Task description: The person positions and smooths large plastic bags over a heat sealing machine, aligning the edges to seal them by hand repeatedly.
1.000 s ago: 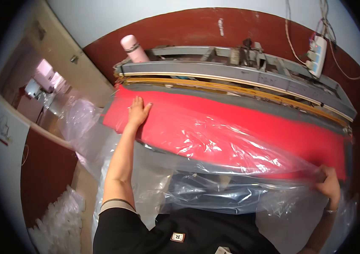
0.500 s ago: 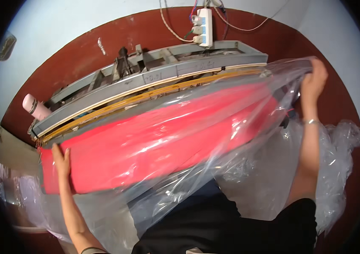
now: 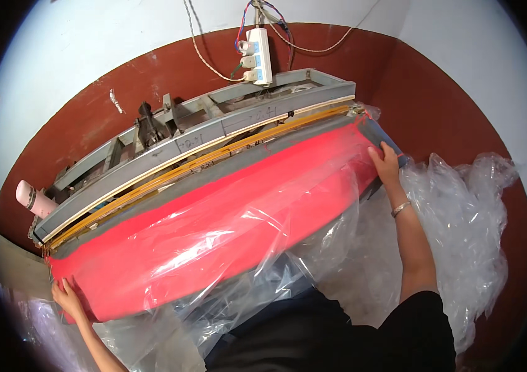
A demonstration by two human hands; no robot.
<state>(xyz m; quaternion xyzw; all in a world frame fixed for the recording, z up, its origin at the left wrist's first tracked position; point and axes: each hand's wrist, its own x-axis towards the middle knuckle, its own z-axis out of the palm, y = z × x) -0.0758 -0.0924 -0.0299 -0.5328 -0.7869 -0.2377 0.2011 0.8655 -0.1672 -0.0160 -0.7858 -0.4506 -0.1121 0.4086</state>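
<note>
A long red padded surface with grey edges slopes across the front of a metal machine frame. Clear plastic film lies over much of it, shiny and creased, and hangs off its near edge toward my body. My left hand rests at the red surface's near left end, thumb and fingers apart. At the far right end, by the grey edge, my right hand lies on the surface with thumb and fingers spread. Whether film is caught under either palm is hidden.
Behind the red surface runs a yellow strip along the grey metal frame. A pink bottle leans at its left end. A white power strip with plugs and cords hangs above. Bunched clear plastic heaps at the right.
My right hand has come down from above the far right corner, lowering the lifted film onto the red surface. My left hand has slid nearer and left. The whole view has shifted.
</note>
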